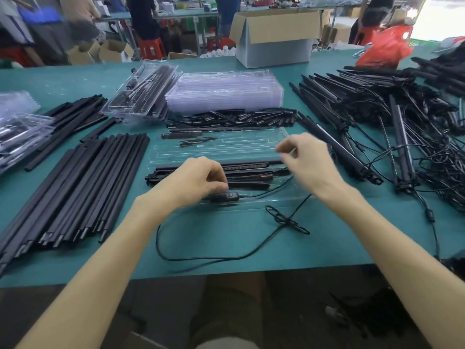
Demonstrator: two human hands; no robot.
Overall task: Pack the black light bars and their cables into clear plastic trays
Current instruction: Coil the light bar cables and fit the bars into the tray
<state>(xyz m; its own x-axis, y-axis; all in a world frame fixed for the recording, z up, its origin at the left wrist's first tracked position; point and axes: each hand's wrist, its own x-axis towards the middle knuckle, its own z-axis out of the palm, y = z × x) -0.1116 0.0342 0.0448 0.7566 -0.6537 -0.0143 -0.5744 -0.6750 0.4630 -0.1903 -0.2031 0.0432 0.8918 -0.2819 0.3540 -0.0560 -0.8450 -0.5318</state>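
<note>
Black cable controller (224, 196) sits pinched in the curled left hand (198, 178), forearm reaching from 7 o'clock, at 6 o'clock of the light bar (251, 168) in the clear tray (226, 147), while the right hand (308, 161), from 5 o'clock, hovers half-curled and blurred, its grip impossible to tell.

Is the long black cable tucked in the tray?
Not yet: the cable loops across the green table before the clear tray; the left hand holds its controller.

- The right hand (305, 162) is blurred; whether its fingertips pinch anything cannot be told.
- The left hand (201, 178) covers the left part of the light bars (251, 169) and one end of the cable switch (227, 197).
- The rod pile (75, 187) runs off the left edge.
</note>
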